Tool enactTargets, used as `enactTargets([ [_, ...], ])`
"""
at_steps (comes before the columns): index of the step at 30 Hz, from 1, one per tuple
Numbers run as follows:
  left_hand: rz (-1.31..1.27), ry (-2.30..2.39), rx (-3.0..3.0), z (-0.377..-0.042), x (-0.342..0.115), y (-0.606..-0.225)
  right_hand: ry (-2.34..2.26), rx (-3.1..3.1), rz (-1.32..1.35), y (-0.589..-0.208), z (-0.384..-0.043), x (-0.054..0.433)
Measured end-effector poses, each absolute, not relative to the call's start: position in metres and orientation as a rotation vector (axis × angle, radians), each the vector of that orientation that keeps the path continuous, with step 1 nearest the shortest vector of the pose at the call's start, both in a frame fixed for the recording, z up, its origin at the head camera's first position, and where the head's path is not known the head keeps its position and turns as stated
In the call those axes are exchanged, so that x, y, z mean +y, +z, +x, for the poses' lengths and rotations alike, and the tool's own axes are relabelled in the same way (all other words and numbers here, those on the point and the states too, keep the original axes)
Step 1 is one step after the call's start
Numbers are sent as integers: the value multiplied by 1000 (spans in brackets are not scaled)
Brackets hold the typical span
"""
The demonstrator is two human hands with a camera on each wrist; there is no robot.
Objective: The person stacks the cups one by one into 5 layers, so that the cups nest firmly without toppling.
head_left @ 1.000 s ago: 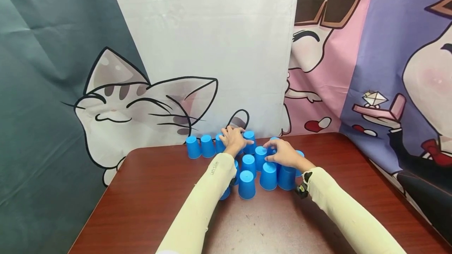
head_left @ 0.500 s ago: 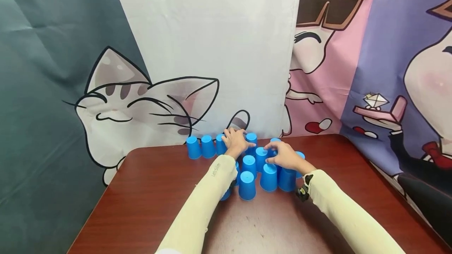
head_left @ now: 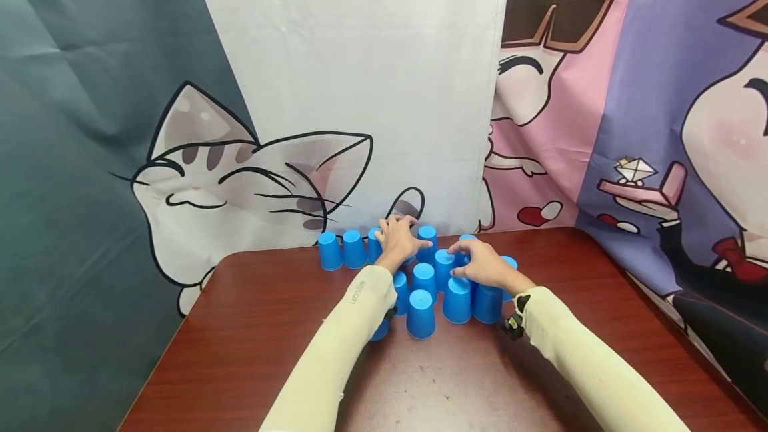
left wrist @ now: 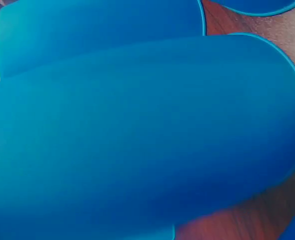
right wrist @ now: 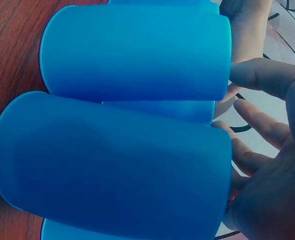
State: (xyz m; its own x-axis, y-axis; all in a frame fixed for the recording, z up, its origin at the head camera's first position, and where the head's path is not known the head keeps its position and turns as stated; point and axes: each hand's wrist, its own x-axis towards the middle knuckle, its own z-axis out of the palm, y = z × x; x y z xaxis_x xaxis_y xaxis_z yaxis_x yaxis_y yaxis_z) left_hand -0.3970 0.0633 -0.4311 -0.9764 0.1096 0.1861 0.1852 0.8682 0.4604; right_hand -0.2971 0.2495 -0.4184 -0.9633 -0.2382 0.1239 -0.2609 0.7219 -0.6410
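Several blue plastic cups stand upside down on the table. My left hand (head_left: 396, 240) reaches over the back row with fingers spread, covering part of that row; a cup (head_left: 427, 245) stands by its thumb. My right hand (head_left: 485, 262) arches over the right-hand group, its fingertips close to the top of another cup (head_left: 444, 271). In the right wrist view its fingers are loosely bent and parted, with the thumb tip at the base of a cup (right wrist: 137, 55). A large close cup (left wrist: 137, 135) fills the left wrist view and hides most of that hand.
The red-brown table (head_left: 270, 325) carries a cup (head_left: 329, 251) at the left end of the back row. Another cup (head_left: 421, 315) stands nearest the body, between the forearms. Behind the table edge hangs a cloth (head_left: 360, 72) printed with cartoon figures.
Both hands stay nearly where they were over the cups. The left forearm has shifted slightly left, showing more of the cup beside its wrist.
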Motion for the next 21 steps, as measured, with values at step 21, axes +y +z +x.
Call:
enactTargets([
  [21, -524, -944, -2811, -357, 19, -374, 1015, -2884, 370, -408, -282, 254],
])
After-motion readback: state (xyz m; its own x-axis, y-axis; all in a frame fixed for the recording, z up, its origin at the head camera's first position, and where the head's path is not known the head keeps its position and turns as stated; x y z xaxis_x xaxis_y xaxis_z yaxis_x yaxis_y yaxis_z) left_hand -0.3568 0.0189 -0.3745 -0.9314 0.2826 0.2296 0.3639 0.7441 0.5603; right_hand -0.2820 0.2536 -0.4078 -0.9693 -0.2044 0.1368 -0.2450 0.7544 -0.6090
